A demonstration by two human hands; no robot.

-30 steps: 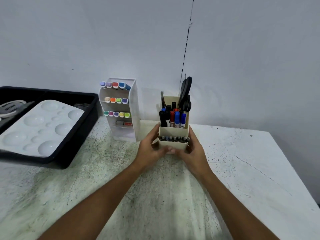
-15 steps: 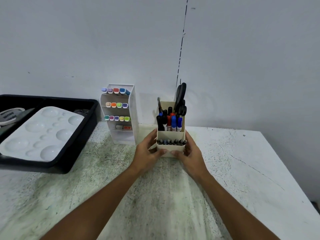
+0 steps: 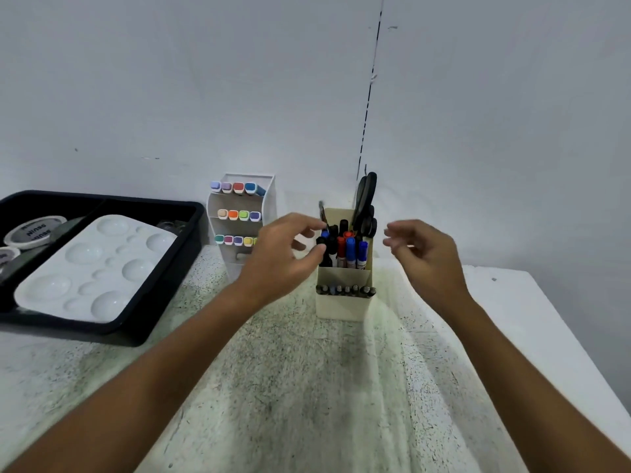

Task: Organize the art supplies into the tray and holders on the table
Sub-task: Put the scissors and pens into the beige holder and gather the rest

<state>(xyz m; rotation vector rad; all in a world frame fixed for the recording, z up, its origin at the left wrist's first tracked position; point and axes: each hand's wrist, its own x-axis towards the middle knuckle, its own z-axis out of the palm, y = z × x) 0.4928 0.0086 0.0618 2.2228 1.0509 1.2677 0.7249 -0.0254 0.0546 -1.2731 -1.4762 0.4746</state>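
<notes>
The beige pen holder (image 3: 343,302) stands upright on the table (image 3: 307,387), right in front of the person. Its tall back part holds markers (image 3: 348,249) and black scissors (image 3: 366,203). Its low front part holds a row of thin pens (image 3: 345,290).

The left hand (image 3: 283,257) hovers just beside the holder at marker height. Its fingers are loosely curled and its fingertips are close to a black marker, but I cannot tell if they touch it. The right hand (image 3: 423,257) floats on the other side, a little apart from the holder. Its grip is loose and holds nothing.

To the left stands a white rack (image 3: 269,199) with rows of colored markers. Farther left is the black tray (image 3: 164,302) with a white paint palette (image 3: 95,268) and small round tubs (image 3: 34,232) in it.

No loose supplies lie on the table, so the sorting looks almost done. This step seems to be a last tidy of the pen holder. Next, the left hand may need to nudge or straighten the markers gently so the holder does not tip.
</notes>
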